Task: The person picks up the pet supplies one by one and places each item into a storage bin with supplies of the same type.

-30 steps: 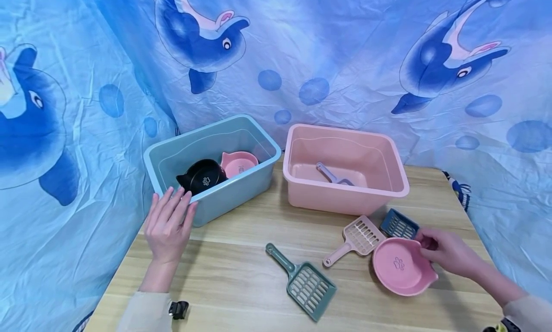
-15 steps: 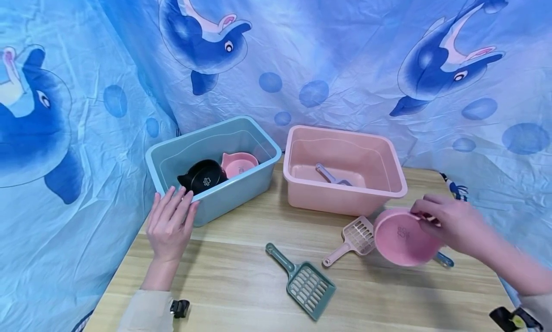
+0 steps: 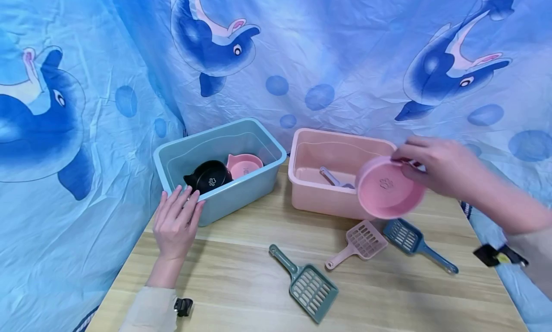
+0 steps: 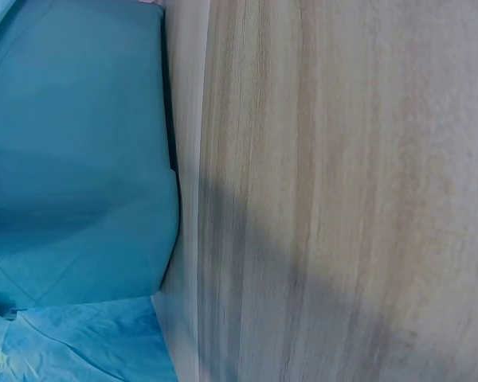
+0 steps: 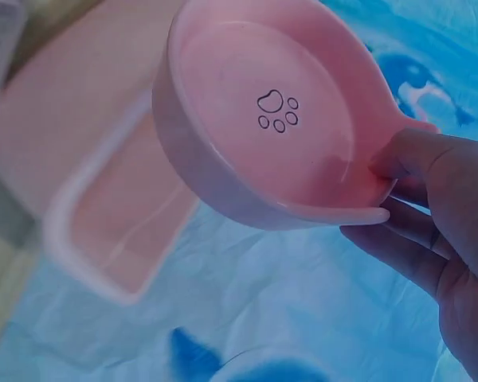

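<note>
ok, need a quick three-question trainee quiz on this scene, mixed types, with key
1. Where is the left hand?
A) inside the pink bin
B) at the rim of the light blue bin
C) on a scoop handle

2. True or false: the right hand holds a black bowl.

3. How many litter scoops lie directly on the table?

Key
1. B
2. False; it holds a pink cat-eared bowl.
3. Three: green scoop, pink scoop, blue scoop.

- Left hand (image 3: 174,229) near the left edge of the bench (image 3: 224,274), fingers (image 3: 172,205) extended forward
- Right hand (image 3: 440,166) up by the far right corner, thumb (image 5: 402,153) and fingers pinching
</note>
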`<state>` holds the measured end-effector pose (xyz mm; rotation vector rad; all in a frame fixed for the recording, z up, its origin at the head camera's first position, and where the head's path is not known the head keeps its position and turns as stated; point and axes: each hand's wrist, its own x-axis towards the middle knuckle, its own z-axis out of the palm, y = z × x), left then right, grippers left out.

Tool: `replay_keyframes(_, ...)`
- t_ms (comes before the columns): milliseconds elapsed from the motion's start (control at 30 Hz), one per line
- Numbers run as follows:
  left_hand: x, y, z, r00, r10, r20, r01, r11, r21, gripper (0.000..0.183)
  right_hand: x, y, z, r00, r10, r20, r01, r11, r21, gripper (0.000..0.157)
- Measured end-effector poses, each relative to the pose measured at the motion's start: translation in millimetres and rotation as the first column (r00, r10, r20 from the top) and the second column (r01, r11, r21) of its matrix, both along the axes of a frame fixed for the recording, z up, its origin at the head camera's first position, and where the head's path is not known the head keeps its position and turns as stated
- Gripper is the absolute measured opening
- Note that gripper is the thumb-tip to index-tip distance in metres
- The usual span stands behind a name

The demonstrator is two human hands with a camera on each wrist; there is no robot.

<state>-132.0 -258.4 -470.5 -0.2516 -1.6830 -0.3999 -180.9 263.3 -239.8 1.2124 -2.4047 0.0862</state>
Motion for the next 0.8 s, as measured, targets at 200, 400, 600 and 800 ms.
replay_keyframes(200,-1.3,-2.1,-2.3,1.000,0.015,0.002,-0.015,1.000,-0.014,0.029,-42.2,-50.2,30.1,0.989,0.147,0.009,-0.147,0.989,-0.009,0.034)
replay_keyframes(400,-0.7,-2.1,-4.6,1.000,0.020,0.015,-0.020,1.000,-0.020,0.030,-84.7,-114.1,47.8,0.977,0.199,0.078,-0.198,0.980,-0.019,0.019)
replay_keyframes(600,0.6,-4.9,-2.7,0.999,0.028,0.019,-0.028,0.999,-0.032,0.030,-123.9,-181.4,41.8,0.962,0.222,0.160,-0.217,0.975,-0.049,0.007)
replay_keyframes(800,0.8,-2.3,-2.5,0.999,0.041,0.010,-0.041,0.997,-0.058,0.030,-156.9,-235.4,27.6,0.929,0.195,0.315,-0.193,0.981,-0.037,0.010)
